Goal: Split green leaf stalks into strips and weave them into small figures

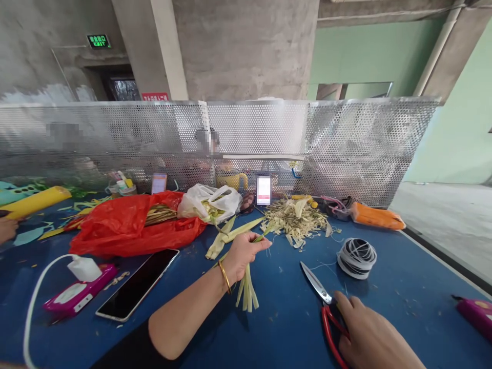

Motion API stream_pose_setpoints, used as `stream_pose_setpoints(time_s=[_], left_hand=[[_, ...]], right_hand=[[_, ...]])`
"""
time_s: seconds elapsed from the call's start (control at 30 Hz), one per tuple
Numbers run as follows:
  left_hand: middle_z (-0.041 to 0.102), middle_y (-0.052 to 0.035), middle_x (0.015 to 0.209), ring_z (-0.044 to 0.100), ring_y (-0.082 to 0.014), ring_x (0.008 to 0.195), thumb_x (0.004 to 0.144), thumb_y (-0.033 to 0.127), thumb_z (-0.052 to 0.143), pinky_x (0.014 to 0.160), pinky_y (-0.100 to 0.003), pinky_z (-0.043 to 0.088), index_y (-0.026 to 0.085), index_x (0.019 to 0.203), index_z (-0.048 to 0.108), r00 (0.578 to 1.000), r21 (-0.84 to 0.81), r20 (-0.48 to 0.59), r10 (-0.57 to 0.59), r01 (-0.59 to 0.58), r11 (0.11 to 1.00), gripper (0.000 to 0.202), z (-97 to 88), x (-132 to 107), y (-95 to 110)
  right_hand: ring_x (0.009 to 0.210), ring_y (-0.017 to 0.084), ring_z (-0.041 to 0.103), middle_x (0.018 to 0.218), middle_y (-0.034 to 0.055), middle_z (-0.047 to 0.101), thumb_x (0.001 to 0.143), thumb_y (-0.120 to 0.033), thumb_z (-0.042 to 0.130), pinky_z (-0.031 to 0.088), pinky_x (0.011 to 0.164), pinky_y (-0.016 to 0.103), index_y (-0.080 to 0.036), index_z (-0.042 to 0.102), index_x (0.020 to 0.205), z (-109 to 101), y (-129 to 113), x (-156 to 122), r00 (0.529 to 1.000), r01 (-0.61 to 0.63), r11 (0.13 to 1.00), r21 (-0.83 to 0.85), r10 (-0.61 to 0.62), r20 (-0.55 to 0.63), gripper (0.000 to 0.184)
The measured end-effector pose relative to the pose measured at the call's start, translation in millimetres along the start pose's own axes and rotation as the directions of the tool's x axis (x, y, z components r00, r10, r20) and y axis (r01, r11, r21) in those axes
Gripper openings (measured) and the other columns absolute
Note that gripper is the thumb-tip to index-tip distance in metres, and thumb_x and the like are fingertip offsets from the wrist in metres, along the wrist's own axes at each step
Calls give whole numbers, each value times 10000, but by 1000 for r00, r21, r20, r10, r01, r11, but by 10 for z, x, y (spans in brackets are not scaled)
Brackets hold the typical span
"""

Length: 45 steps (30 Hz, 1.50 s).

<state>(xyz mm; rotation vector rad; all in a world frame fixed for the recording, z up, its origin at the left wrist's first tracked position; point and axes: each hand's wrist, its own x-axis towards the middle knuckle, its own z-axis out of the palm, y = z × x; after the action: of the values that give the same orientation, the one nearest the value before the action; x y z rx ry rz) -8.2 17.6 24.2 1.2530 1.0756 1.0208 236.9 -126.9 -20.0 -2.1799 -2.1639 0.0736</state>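
Observation:
My left hand [243, 254], a gold bangle at its wrist, pinches a small bundle of pale green corn husk strips [248, 294]. The strips' loose ends fan out below the fist, and a fine thread trails by the fingertips. At the lower right, my right hand [371, 328] has its fingers curled at the handles of red-handled scissors [315, 283]. Their blades are together and point away to the left. A ball of grey-white thread [356, 258] sits just beyond, its loose end running toward the scissors. Wider husk pieces [221, 241] lie past my left hand.
A heap of husk scraps [295, 220], a red bag [126, 225] and a white bag [211, 202] stand before a perforated metal screen [257, 123]. A phone [138, 284] and a purple power strip [82, 292] lie left. Another person's hand [7, 228] shows far left.

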Motion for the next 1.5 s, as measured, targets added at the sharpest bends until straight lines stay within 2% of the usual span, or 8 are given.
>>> stream_pose_setpoints(time_s=[0.1, 0.17, 0.27, 0.4, 0.53, 0.67, 1.03, 1.5], left_hand=[[471, 57, 573, 241, -39, 458, 595, 337, 760, 443, -230, 187, 139, 656, 616, 998, 37, -43, 45, -43, 998, 252, -29, -34, 2], [492, 49, 566, 292, -51, 478, 601, 327, 750, 474, -227, 246, 139, 642, 633, 994, 73, -67, 90, -85, 994, 226, -54, -35, 0], [537, 28, 567, 405, -88, 534, 607, 334, 734, 538, -232, 324, 141, 633, 654, 983, 131, -98, 157, -144, 981, 210, -83, 4, -36], [586, 11, 597, 477, -121, 583, 617, 372, 718, 569, -239, 358, 144, 639, 673, 959, 206, -150, 240, -207, 956, 233, -101, 56, -110], [599, 16, 588, 486, -122, 565, 653, 371, 670, 556, -235, 364, 147, 670, 689, 941, 265, -179, 288, -236, 935, 226, -116, 36, -105], [641, 5, 613, 514, -128, 579, 671, 340, 639, 558, -228, 372, 148, 680, 699, 923, 332, -199, 328, -252, 909, 201, -119, -3, -42], [656, -19, 604, 527, -144, 579, 701, 255, 586, 529, -223, 354, 154, 739, 748, 923, 362, -193, 334, -249, 898, 194, -106, -42, -28], [594, -1, 559, 474, -130, 564, 694, 335, 640, 521, -222, 341, 139, 678, 715, 924, 353, -219, 314, -225, 908, 211, -81, -67, -10]], right_hand=[[809, 299, 657, 896, 139, 685, 727, -154, 508, 402, 642, 322, -157, 593, 1148, -83, -46, 129, 993, -113, 972, 204, 103, 59, 430], [778, 282, 643, 860, 106, 685, 748, -259, 544, 425, 655, 336, -175, 562, 1211, -133, -91, 174, 987, -153, 865, 478, 109, 119, 471], [645, 205, 600, 824, 52, 654, 718, -378, 640, 455, 624, 318, -192, 553, 1232, -192, -264, 143, 976, -156, 416, 896, -72, 204, 554], [704, 146, 589, 889, 30, 641, 739, -457, 705, 454, 891, 359, -237, 652, 1132, -244, -635, 23, 954, -230, -249, 941, -249, 167, 454], [734, 159, 586, 872, 42, 643, 741, -642, 640, 393, 998, 418, -228, 688, 1098, -224, -891, 18, 913, -366, -529, 766, -364, 186, 548], [581, 115, 507, 788, 39, 613, 774, -719, 519, 432, 923, 425, -158, 681, 1059, -175, -989, 84, 879, -428, -591, 684, -447, 164, 649], [494, 79, 408, 722, 13, 537, 857, -720, 323, 454, 779, 361, -126, 636, 1016, -299, -1149, 126, 889, -408, -612, 677, -435, 142, 691], [481, 72, 397, 707, 7, 529, 876, -700, 307, 462, 743, 345, -132, 628, 1016, -301, -1181, 96, 887, -403, -617, 676, -445, 123, 668]])
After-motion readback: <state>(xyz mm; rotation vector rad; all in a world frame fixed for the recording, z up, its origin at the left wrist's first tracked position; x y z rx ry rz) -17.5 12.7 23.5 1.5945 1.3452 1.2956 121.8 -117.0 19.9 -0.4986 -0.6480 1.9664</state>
